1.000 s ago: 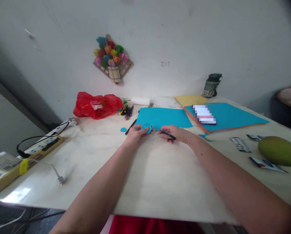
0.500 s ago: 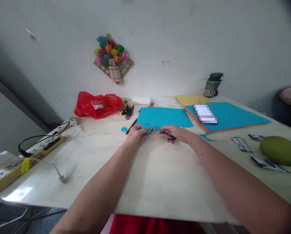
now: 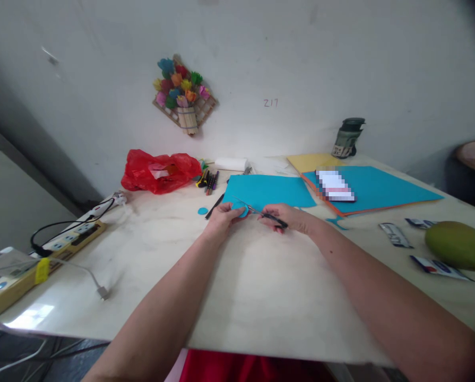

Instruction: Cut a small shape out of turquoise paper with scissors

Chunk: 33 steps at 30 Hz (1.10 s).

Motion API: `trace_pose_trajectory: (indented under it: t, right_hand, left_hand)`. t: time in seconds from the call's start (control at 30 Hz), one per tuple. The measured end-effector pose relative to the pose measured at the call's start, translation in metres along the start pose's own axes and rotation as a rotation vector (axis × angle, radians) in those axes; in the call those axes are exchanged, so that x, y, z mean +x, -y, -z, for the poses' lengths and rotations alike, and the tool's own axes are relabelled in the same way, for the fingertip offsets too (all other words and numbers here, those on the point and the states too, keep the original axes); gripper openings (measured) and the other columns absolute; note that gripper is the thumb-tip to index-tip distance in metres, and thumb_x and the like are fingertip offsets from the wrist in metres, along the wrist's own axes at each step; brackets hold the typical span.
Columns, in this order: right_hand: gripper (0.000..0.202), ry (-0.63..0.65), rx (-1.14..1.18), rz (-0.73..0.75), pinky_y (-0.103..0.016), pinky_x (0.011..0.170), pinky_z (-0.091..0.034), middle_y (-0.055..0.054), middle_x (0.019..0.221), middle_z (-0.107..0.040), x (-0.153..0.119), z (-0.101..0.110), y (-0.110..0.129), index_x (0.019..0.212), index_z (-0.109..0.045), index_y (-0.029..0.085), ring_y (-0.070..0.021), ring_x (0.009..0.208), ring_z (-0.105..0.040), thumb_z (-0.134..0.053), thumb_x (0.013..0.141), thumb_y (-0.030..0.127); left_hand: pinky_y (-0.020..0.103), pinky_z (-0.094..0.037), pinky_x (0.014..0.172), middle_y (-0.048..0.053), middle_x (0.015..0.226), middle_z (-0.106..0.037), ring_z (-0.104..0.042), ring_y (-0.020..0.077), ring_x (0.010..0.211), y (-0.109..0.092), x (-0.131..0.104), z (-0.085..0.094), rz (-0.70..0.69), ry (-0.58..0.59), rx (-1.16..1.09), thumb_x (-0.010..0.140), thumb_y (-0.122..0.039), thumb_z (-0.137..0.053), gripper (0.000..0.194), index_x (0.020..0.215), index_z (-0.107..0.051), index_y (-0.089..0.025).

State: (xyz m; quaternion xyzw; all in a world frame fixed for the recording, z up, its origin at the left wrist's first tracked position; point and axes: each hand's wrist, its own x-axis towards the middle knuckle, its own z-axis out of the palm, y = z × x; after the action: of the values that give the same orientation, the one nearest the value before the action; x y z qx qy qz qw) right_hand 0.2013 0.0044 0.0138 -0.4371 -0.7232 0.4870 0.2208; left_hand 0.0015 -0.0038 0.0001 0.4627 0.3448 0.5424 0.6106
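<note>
A small round blue paper piece (image 3: pixel 243 211) is pinched in my left hand (image 3: pixel 222 220) near the middle of the table. My right hand (image 3: pixel 282 216) holds black-handled scissors (image 3: pixel 276 219), whose blades reach left to the piece. Behind both hands lies a blue sheet (image 3: pixel 269 190). A separate blue disc (image 3: pixel 203 211) rests on the table left of my left hand. Right of my right hand is a thin blue paper scrap (image 3: pixel 336 223).
A red plastic bag (image 3: pixel 160 172) and several pens (image 3: pixel 212 182) are at the back left. A power strip (image 3: pixel 68 241) lines the left edge. To the right are a phone (image 3: pixel 336 185) on blue sheets (image 3: pixel 384 188), a bottle (image 3: pixel 347 139) and a green fruit (image 3: pixel 462 245).
</note>
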Motion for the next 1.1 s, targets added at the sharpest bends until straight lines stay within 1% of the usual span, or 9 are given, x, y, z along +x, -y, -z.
trace_pose_trajectory:
  t: [0.3,0.5,0.67,0.97,1.1]
  right_hand:
    - [0.024,0.014,0.01,-0.011,-0.017,0.037,-0.035,0.004,0.051,-0.051,0.001,0.0,0.0,0.087,-0.055,0.017,-0.005,0.038,-0.043,-0.059,0.074,0.037]
    - [0.029,0.009,0.031,0.004,-0.017,0.036,-0.034,0.003,0.054,-0.053,0.003,-0.001,-0.005,0.087,-0.056,0.016,-0.0049,0.038,-0.043,-0.062,0.069,0.039]
    - [0.026,0.016,0.069,-0.003,-0.018,0.036,-0.034,0.003,0.054,-0.053,0.004,0.0,-0.005,0.087,-0.057,0.016,-0.0055,0.038,-0.044,-0.06,0.071,0.037]
    - [0.029,0.004,0.023,-0.017,-0.017,0.035,-0.031,0.005,0.049,-0.049,-0.002,-0.003,0.003,0.084,-0.055,0.016,-0.0038,0.035,-0.04,-0.061,0.071,0.041]
    - [0.028,0.005,0.026,-0.022,-0.017,0.035,-0.03,0.005,0.05,-0.05,-0.003,-0.003,0.007,0.083,-0.055,0.016,-0.0038,0.035,-0.04,-0.06,0.072,0.041]
  left_hand:
    - [0.037,-0.044,0.081,0.007,0.074,-0.066,-0.062,0.019,0.073,-0.005,-0.003,-0.005,0.022,-0.03,-0.008,0.055,-0.021,-0.074,0.02,0.067,-0.063,-0.011]
    - [0.038,-0.043,0.083,0.007,0.075,-0.066,-0.062,0.0187,0.073,-0.004,-0.002,-0.003,0.027,-0.019,-0.018,0.056,-0.02,-0.074,0.018,0.067,-0.062,-0.011]
    - [0.038,-0.043,0.083,0.007,0.075,-0.066,-0.063,0.0196,0.073,-0.005,-0.002,-0.004,0.031,-0.017,-0.027,0.055,-0.02,-0.074,0.019,0.066,-0.062,-0.011]
    - [0.038,-0.043,0.084,0.007,0.075,-0.066,-0.063,0.0194,0.073,-0.006,-0.003,-0.005,0.039,-0.003,-0.056,0.054,-0.02,-0.075,0.021,0.067,-0.062,-0.011]
    - [0.039,-0.043,0.084,0.006,0.074,-0.066,-0.063,0.0195,0.073,-0.006,-0.003,-0.005,0.037,-0.001,-0.054,0.054,-0.02,-0.075,0.022,0.067,-0.062,-0.011]
